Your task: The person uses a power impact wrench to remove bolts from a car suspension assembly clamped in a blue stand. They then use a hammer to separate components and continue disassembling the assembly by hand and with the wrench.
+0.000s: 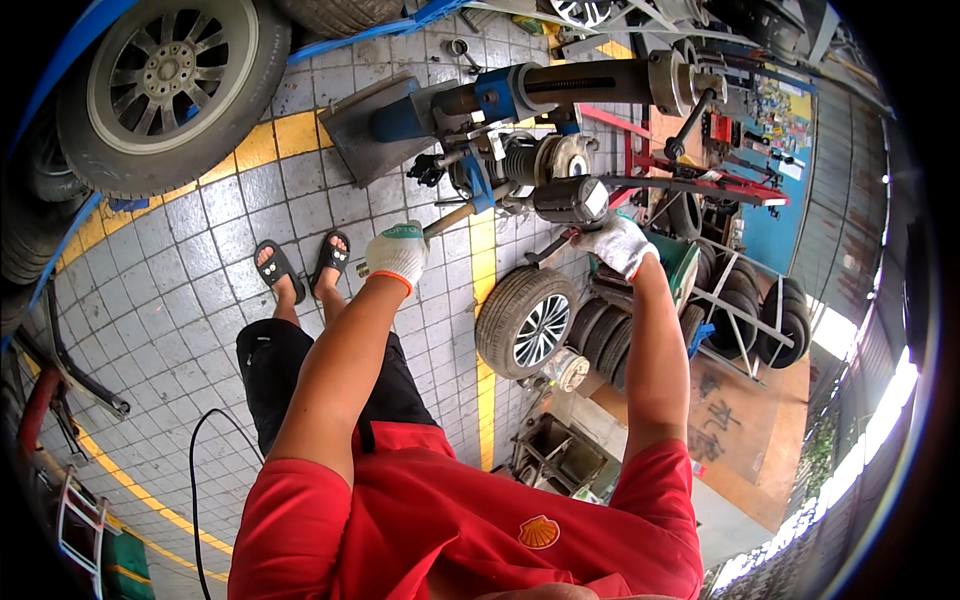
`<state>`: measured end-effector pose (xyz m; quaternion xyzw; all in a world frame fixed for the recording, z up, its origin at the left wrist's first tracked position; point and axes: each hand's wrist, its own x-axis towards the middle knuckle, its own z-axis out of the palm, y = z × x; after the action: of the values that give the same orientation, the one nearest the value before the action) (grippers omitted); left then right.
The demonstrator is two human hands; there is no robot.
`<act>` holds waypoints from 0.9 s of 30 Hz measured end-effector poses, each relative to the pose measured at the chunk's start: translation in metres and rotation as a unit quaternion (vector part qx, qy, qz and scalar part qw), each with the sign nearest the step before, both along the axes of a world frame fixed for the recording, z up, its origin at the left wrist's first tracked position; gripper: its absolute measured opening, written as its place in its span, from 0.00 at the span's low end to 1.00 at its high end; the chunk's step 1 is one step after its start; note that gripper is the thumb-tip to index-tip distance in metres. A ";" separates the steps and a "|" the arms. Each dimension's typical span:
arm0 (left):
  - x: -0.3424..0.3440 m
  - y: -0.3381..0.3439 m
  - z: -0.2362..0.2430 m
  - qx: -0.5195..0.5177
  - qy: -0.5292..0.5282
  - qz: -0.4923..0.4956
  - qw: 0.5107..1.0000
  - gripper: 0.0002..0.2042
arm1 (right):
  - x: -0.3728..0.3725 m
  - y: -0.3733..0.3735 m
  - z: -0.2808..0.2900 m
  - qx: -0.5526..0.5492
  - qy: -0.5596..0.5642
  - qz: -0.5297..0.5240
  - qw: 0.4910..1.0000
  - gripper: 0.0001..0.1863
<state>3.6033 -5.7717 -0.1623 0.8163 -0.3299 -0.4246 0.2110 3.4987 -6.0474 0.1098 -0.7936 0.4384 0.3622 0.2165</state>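
Observation:
A blue and grey machine [590,85] with a thick steel column reaches across the upper middle. Below the column, a coil spring assembly [525,160] sits among clamps and blue brackets. My left hand [400,252], in a white knitted glove, is closed around a tan round bar [452,217] that runs up to a blue bracket [480,185]. My gloved right hand [618,245] is closed on a dark handle with a red part [552,247]. Just above it is a black rounded cylinder [570,200]; whether the handle belongs to it, I cannot tell. Part of the right fingers is hidden.
An alloy wheel with a tyre [535,322] lies on the tiled floor by yellow lines. Wheels on a blue rack [165,75] stand at upper left, stacked tyres [740,300] at right. A black hose [193,480] trails at lower left. My sandalled feet [325,262] show.

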 end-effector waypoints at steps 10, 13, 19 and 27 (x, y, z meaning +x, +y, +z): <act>0.011 0.011 0.026 -0.035 -0.085 -0.015 0.996 0.15 | 0.004 0.043 0.028 -0.003 -0.080 -0.116 0.990 0.19; -0.001 0.023 0.013 -0.041 -0.095 -0.053 0.993 0.18 | -0.019 0.071 0.053 -0.033 -0.138 -0.076 0.987 0.19; 0.028 0.001 0.031 0.075 -0.028 -0.111 0.991 0.31 | -0.096 0.146 0.034 -0.049 -0.322 -0.261 0.909 0.20; 0.043 -0.032 0.126 -0.035 -0.043 -0.062 0.997 0.33 | -0.286 0.266 -0.094 -0.006 -0.243 -0.530 0.813 0.15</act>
<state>3.6465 -5.8034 -0.0362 0.8042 -0.4030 -0.3894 0.1982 3.2128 -5.7815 0.0155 -0.5018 0.7263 -0.0158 0.4695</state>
